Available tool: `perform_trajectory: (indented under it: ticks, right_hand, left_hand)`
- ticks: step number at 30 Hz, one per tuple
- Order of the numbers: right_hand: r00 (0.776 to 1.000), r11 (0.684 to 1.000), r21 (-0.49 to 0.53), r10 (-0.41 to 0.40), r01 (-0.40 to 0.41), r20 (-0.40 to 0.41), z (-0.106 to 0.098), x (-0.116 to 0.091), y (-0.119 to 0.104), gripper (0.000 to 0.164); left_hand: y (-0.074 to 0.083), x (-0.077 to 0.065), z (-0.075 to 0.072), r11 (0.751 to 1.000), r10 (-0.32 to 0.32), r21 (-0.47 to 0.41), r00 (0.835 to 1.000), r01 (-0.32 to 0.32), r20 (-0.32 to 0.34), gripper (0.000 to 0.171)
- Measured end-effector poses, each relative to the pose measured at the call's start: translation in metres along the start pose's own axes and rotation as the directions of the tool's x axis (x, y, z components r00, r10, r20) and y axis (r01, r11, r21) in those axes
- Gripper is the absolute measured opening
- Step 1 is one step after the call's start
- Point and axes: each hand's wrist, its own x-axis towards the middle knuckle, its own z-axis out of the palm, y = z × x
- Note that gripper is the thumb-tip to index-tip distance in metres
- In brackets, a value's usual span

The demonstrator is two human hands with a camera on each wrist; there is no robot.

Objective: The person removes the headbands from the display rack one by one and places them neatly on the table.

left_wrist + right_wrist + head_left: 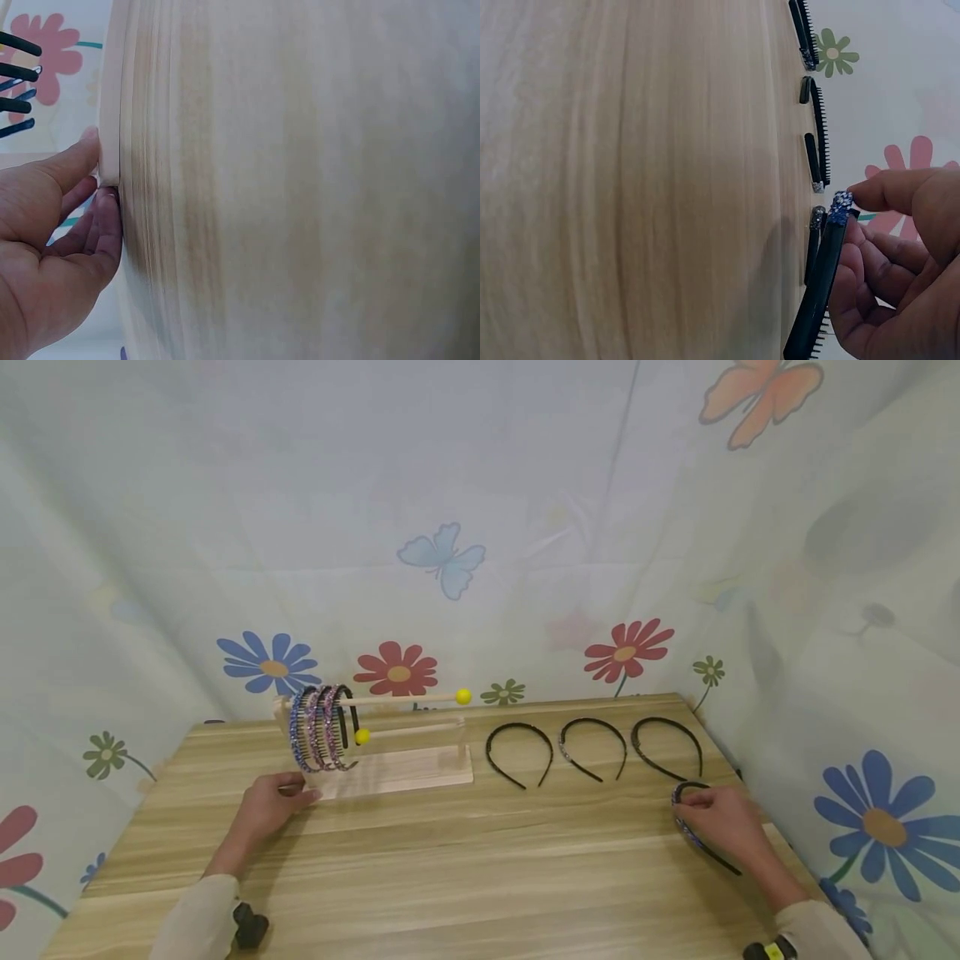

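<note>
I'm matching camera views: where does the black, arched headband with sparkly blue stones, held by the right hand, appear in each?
Head: headband lower right, in the right hand.
Left wrist: not in it.
Right wrist: bottom, right of centre.
Shared landmark: light-brown, wood-grained tabletop.

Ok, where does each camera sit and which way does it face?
Head: worn on the head, facing forward and down over the table, wooden rack and loose headbands; left hand, right hand and sleeves show.
Left wrist: worn there, facing the left hand gripping the rack's base; only that hand shows.
Right wrist: worn there, facing the right hand pinching a blue-studded headband; only that hand shows.
Shared: the head and right wrist views both show the pinched headband.
</note>
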Motion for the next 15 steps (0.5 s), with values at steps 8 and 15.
perform_trajectory:
  ticks: [8, 15]
  right_hand:
    - [1.0, 1.0, -0.004, 0.0, 0.0, 0.004, 0.0048, 0.0031, 0.0025, 0.04]
    - [1.0, 1.0, -0.002, 0.001, -0.001, 0.001, 0.0053, 0.0029, 0.0031, 0.038]
  left_hand:
    - [-0.0011, 0.0017, -0.0001, 1.0, 0.0, 0.003, 1.0, 0.0, 0.002, 0.057]
    - [-0.0015, 0.0015, -0.0002, 1.0, 0.001, 0.002, 1.0, -0.001, 0.003, 0.058]
